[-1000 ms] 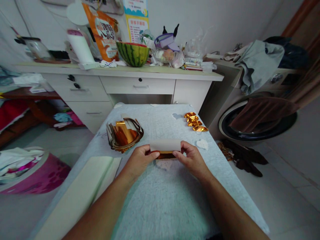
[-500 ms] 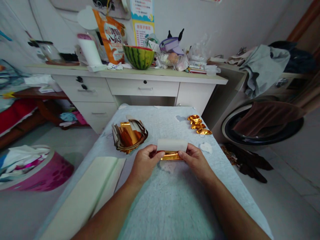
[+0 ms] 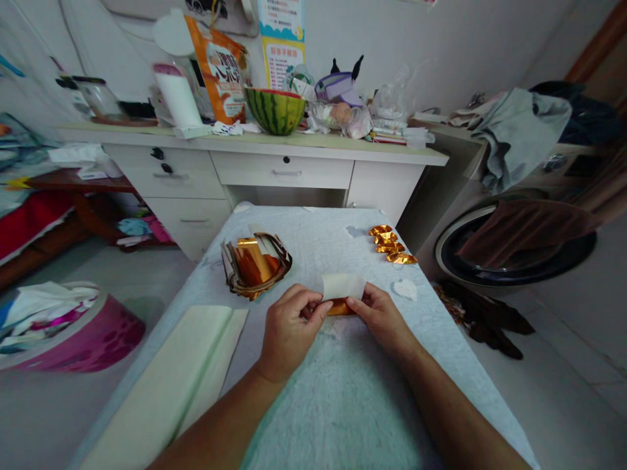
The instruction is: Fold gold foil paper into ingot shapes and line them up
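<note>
A sheet of gold foil paper (image 3: 343, 286) is held just above the cloth-covered table, its white back standing up and a folded gold strip along its near edge. My left hand (image 3: 294, 329) pinches the left end between thumb and fingers. At the right end, my right hand (image 3: 385, 320) grips it the same way, thumb on the gold strip. Beyond the left hand sits a bundle of gold paper (image 3: 257, 264) inside a dark, crumpled wrapping. Several folded gold pieces (image 3: 392, 245) lie in a row at the far right of the table.
Long pale folded sheets (image 3: 166, 365) lie along the table's left side (image 3: 304, 418). Behind stands a white desk (image 3: 284, 171) with half a watermelon (image 3: 275, 112) and an orange bag (image 3: 220, 75). A pink bin (image 3: 105, 336) is left; a washing machine (image 3: 514, 245) is right.
My left hand has shifted slightly right and inward along the gold foil paper, and its knuckles are raised. The paper's white flap now looks narrower and tilted. My right hand has barely moved.
</note>
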Motion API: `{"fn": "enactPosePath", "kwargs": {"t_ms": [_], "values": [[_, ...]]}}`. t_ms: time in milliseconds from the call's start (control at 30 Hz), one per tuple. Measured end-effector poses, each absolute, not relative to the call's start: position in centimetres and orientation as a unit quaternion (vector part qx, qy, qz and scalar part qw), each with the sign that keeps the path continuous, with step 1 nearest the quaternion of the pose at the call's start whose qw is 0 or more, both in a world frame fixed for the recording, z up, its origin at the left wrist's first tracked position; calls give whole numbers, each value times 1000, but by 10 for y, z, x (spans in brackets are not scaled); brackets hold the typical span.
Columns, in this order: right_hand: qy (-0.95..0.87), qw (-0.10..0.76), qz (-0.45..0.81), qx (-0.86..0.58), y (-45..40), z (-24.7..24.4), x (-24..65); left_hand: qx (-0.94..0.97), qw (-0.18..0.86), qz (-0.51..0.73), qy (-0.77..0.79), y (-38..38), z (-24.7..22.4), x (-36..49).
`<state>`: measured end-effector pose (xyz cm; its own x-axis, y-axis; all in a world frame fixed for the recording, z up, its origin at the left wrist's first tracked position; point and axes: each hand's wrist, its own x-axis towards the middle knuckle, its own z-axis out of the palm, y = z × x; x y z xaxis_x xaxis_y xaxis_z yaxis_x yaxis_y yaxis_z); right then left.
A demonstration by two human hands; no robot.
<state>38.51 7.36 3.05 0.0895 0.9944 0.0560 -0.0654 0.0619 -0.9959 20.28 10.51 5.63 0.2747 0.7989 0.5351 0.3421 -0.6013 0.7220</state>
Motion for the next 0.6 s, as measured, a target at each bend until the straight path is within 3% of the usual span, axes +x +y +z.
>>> {"fn": "enactPosePath", "kwargs": {"t_ms": [600], "values": [[-479, 535, 492, -493, 73, 26, 383, 824, 86, 478, 290, 96, 54, 202]]}}
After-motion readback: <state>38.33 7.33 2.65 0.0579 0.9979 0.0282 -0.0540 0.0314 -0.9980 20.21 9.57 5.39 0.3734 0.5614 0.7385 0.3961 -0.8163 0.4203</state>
